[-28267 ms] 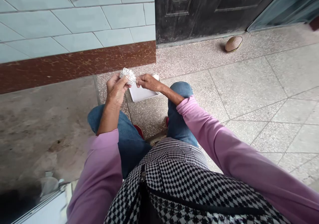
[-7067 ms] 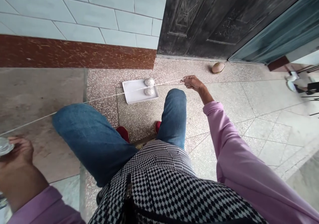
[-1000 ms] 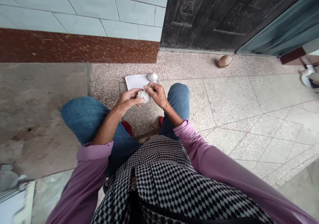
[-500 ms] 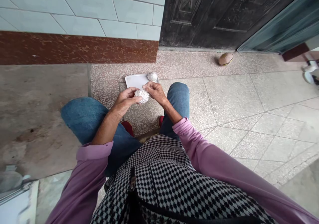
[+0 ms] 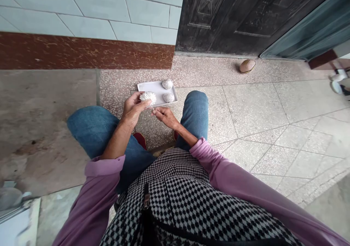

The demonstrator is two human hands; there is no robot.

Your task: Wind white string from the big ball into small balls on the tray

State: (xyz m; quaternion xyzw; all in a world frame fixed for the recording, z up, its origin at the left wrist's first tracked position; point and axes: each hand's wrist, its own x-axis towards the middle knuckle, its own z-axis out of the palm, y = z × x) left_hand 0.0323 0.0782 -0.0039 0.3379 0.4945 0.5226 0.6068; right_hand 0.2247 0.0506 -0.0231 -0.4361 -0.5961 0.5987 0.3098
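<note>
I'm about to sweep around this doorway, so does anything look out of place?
One thing does: a brown oval object lies alone on the speckled terrazzo floor by the dark door, well away from the white tray. It is too small to identify.

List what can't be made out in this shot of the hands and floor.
Head view only:
- Underside of the white fluffy ball: hidden by the left hand.
- What the right hand pinches: too thin to tell.
- Material of the two silvery balls on the white rectangular tray: too small.
- Pale objects: blurred, cut off by the right edge.
- Grey object: blurred, cut off by the left edge.
</note>
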